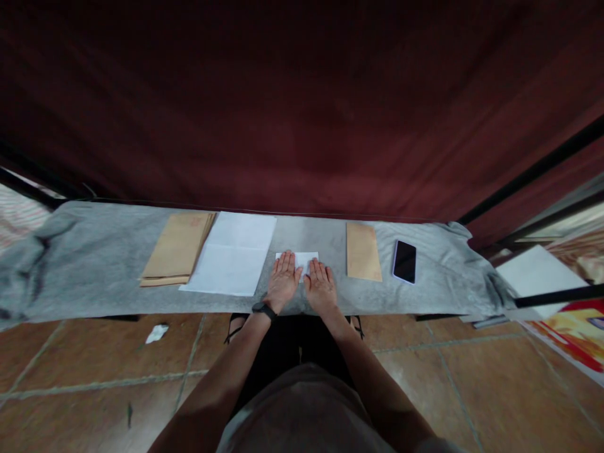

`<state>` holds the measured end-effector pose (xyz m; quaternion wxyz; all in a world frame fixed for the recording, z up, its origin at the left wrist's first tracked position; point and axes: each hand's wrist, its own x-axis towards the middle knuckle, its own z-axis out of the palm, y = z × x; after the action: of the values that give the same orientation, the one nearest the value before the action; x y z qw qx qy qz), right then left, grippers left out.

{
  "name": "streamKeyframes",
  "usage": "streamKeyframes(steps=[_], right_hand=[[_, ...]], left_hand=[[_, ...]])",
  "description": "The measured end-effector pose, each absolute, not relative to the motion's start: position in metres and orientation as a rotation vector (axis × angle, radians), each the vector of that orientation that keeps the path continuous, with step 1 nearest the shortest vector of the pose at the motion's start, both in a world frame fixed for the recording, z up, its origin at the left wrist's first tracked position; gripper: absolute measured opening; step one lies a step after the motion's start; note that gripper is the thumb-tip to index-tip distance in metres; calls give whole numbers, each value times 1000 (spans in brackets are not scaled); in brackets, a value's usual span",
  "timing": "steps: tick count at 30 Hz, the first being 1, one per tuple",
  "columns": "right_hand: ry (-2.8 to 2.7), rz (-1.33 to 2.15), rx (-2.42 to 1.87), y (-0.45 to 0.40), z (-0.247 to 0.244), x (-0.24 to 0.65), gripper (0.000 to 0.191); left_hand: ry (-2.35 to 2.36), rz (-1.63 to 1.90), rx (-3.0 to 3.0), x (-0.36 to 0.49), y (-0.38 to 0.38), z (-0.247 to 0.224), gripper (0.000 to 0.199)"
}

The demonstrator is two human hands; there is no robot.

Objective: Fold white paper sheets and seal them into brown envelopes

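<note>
Along a dark red hanging cloth [302, 138] at twelve o'clock, a long surface draped in grey plush fabric [314, 233] is stretching above brown floor tiles [410, 384]. At its middle, the left hand [282, 281] and right hand [322, 286] are lying flat, palms down, covering much of a small rectangular white paper [303, 257]. Toward nine o'clock, a large white sheet [233, 255] and stacked brown paper envelopes [178, 248] are lying; toward three, a single brown paper envelope [363, 253] and a black-screened, lilac-edged phone [404, 262] are resting.
</note>
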<state>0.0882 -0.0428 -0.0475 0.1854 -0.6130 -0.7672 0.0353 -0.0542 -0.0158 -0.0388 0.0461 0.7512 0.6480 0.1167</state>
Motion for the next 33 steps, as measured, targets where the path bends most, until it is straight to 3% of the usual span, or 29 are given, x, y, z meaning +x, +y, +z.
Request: streamKeyframes(steps=[12, 22, 33], right_hand=[[-1987, 41, -1788, -36, -48, 101, 55], [-2363, 238, -1577, -14, -35, 67, 51], [-2260, 119, -1689, -10, -46, 89, 53]], left_hand=[[2093, 437, 2238, -66, -23, -41, 64], [2052, 330, 2268, -67, -25, -34, 58], [2078, 355, 2268, -66, -23, -37, 60]])
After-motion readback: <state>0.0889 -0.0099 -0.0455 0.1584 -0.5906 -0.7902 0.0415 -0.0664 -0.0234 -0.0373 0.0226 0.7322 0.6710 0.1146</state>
